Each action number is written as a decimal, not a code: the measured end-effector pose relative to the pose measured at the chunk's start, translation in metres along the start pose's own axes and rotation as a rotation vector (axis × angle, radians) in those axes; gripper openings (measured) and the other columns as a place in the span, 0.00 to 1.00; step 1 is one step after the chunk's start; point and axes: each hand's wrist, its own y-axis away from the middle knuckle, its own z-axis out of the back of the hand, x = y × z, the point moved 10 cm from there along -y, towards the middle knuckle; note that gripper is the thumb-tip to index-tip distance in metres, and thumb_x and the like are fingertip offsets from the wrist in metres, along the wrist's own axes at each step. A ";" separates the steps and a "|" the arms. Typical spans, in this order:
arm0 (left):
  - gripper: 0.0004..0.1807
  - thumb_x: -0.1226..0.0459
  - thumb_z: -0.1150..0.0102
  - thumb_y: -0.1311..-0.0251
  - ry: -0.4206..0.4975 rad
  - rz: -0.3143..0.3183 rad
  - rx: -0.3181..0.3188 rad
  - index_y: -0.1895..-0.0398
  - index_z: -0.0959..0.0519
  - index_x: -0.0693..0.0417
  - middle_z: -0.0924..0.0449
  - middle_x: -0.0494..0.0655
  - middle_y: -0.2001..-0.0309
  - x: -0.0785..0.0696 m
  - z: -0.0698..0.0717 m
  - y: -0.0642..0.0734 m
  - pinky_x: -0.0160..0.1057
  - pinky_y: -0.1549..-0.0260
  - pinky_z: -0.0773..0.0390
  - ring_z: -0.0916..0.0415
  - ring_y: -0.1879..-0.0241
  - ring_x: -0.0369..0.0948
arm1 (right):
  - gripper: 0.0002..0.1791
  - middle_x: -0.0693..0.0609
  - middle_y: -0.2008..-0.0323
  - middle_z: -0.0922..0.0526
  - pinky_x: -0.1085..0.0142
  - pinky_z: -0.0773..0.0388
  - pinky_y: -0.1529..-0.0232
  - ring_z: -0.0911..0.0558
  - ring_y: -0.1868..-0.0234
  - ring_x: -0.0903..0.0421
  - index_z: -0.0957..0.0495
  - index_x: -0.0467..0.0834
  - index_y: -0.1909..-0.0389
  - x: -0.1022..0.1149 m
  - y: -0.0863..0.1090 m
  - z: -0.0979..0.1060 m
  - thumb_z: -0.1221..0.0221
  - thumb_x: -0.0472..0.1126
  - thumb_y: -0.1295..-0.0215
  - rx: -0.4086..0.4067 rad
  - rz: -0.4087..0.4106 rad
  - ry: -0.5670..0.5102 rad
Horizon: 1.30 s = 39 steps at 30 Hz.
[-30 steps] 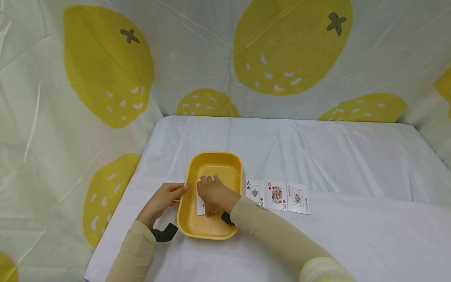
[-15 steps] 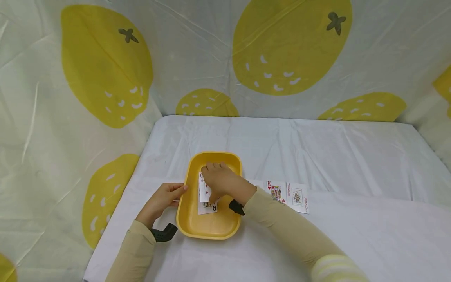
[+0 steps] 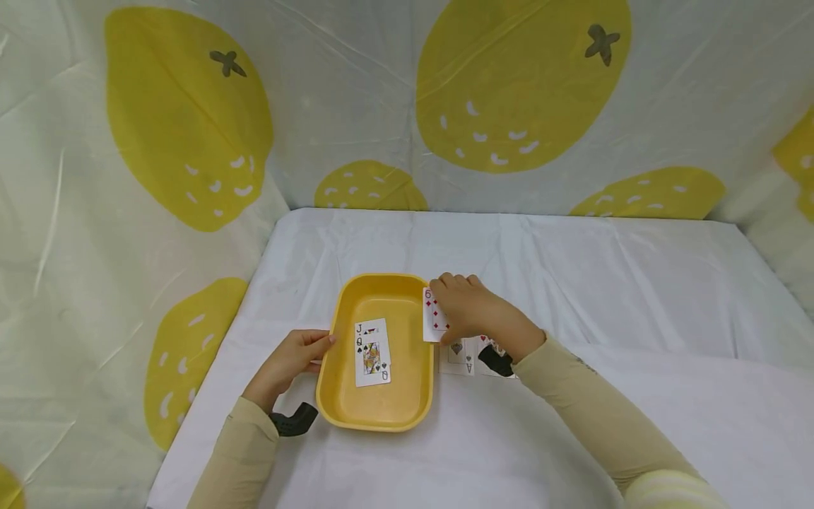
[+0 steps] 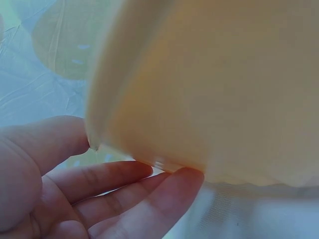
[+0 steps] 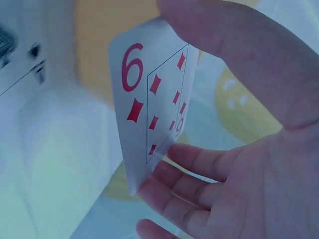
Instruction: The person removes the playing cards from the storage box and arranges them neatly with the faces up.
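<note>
A yellow tray (image 3: 381, 410) lies on the table, and my left hand (image 3: 289, 364) grips its left side, thumb at the rim and fingers below in the left wrist view. Just over the tray's right rim, my right hand (image 3: 473, 311) pinches a six of diamonds playing card (image 5: 134, 64) between thumb and fingertips, its face showing. Inside the tray, a queen of spades (image 3: 372, 364) overlaps a jack (image 3: 360, 328). To the tray's right, an ace of spades (image 3: 456, 362) lies face up, partly covered by the right hand.
Beside the ace, another card (image 3: 486, 367) shows only in part behind the right wrist's black camera (image 3: 494, 360). White cloth (image 3: 572, 283) covers the table. Lemon-printed curtains (image 3: 521, 85) hang at the back and left.
My right hand has lifted the six of diamonds out of the tray and moved right with it, uncovering the queen and jack. The left hand has stayed on the tray.
</note>
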 end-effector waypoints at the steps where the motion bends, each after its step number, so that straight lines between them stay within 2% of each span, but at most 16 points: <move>1: 0.23 0.60 0.49 0.37 -0.002 0.000 0.000 0.48 0.29 0.73 0.21 0.58 0.61 0.000 0.000 0.000 0.41 0.66 0.21 0.21 0.66 0.45 | 0.50 0.42 0.51 0.34 0.52 0.37 0.49 0.33 0.53 0.47 0.39 0.35 0.44 -0.006 0.004 0.000 0.28 0.55 0.66 -0.003 -0.006 -0.001; 8: 0.24 0.60 0.49 0.38 -0.008 0.001 -0.008 0.47 0.30 0.72 0.22 0.58 0.59 0.003 0.002 -0.002 0.41 0.66 0.21 0.21 0.65 0.46 | 0.50 0.39 0.48 0.34 0.48 0.39 0.48 0.34 0.49 0.44 0.40 0.33 0.42 -0.046 0.030 -0.012 0.27 0.52 0.65 -0.002 -0.054 -0.038; 23: 0.24 0.60 0.49 0.38 0.002 0.001 -0.008 0.47 0.30 0.72 0.22 0.58 0.60 0.001 0.001 -0.001 0.41 0.66 0.21 0.21 0.66 0.45 | 0.48 0.32 0.48 0.35 0.38 0.40 0.51 0.35 0.48 0.37 0.42 0.27 0.44 -0.125 0.103 -0.050 0.29 0.43 0.65 0.021 -0.253 -0.096; 31: 0.24 0.59 0.49 0.38 0.004 -0.005 -0.005 0.47 0.30 0.72 0.22 0.58 0.59 0.001 0.000 -0.001 0.41 0.66 0.21 0.21 0.65 0.45 | 0.47 0.30 0.48 0.36 0.35 0.42 0.52 0.35 0.48 0.34 0.43 0.25 0.44 -0.143 0.130 -0.073 0.30 0.40 0.65 0.047 -0.282 -0.141; 39: 0.24 0.60 0.49 0.38 0.002 -0.003 -0.001 0.47 0.30 0.72 0.22 0.58 0.60 0.002 0.000 0.000 0.41 0.66 0.21 0.21 0.66 0.44 | 0.46 0.29 0.47 0.38 0.35 0.46 0.49 0.38 0.46 0.34 0.44 0.26 0.44 -0.145 0.137 -0.083 0.31 0.37 0.65 0.049 -0.289 -0.149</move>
